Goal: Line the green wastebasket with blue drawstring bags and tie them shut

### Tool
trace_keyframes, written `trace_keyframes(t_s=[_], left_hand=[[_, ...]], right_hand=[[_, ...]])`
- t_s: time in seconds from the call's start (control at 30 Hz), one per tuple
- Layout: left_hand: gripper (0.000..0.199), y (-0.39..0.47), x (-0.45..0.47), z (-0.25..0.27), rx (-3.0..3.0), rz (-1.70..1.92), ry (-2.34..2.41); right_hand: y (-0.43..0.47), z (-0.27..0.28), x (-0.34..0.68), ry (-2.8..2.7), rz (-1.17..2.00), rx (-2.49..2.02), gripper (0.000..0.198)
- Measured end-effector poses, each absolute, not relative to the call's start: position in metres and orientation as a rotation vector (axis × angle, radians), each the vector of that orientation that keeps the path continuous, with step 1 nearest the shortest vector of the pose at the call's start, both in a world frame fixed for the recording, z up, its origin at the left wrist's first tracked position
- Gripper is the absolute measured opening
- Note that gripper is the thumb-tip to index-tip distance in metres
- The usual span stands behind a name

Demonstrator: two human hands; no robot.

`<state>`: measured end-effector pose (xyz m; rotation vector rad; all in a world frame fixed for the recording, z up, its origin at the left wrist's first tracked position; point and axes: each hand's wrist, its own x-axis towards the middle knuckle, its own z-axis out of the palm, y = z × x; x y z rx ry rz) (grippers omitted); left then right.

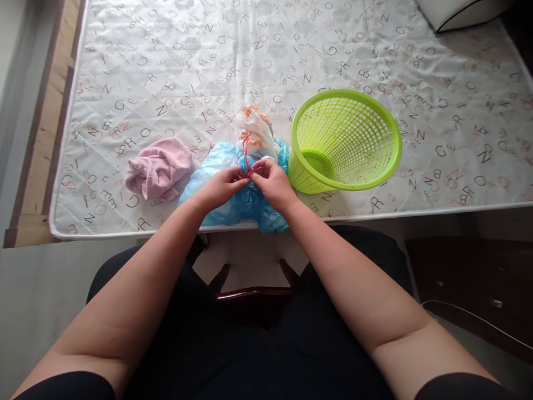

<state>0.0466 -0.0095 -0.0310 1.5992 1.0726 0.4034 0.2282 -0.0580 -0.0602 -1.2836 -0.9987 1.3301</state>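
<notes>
A blue plastic bag (214,161) lies bunched at the front edge of the mattress, and its lower part hangs slightly over that edge. Red string (246,145) runs up from its gathered neck. Both my hands meet there: my left hand (227,183) pinches the string from the left, and my right hand (270,180) pinches it from the right with thumb and fingers together. Just behind them sits a white plastic bag (260,130) with orange markings. My fingers partly hide where the string meets the blue bag.
Right of my hands a green mesh basket (297,150) stands tilted, its mouth toward me. On the left lies a crumpled pink cloth (164,164). All rest on a letter-printed mattress (166,72). A white bag-like object (462,14) is at the back right.
</notes>
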Motion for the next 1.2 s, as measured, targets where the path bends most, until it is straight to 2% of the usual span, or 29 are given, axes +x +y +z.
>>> trace_keyframes(t_s=[0.2, 0.4, 0.53, 0.63, 0.8, 0.93, 1.07, 1.2], left_hand=[[0.025, -0.011, 0.05, -0.019, 1.458, 0.449, 1.158], [0.012, -0.009, 0.046, -0.023, 1.247, 0.55, 1.348], [0.007, -0.005, 0.042, -0.032, 1.399, 0.601, 1.522], [0.009, -0.003, 0.043, -0.031, 1.283, 0.701, 1.573], [0.019, 0.007, 0.039, -0.026, 0.931, 0.932, 1.578], [0.028, 0.021, 0.026, -0.026, 0.891, 1.106, 1.496], [0.029, 0.029, 0.014, -0.022, 0.915, 1.206, 1.384], [0.027, 0.029, 0.009, -0.015, 0.863, 1.17, 1.357]], right_hand=[[-0.057, -0.062, 0.227, -0.797, 1.422, -1.153, 0.042], [-0.059, -0.049, 0.228, -0.848, 1.524, -0.995, 0.048], [-0.063, -0.04, 0.227, -0.974, 1.683, -0.897, 0.04], [-0.066, -0.035, 0.227, -1.039, 1.787, -0.911, 0.031], [-0.066, -0.026, 0.232, -1.085, 1.787, -1.073, 0.027], [-0.065, -0.025, 0.235, -1.148, 1.764, -1.175, 0.021], [-0.067, -0.035, 0.234, -1.458, 1.561, -1.49, 0.006], [-0.071, -0.045, 0.231, -1.834, 1.329, -1.592, 0.005]])
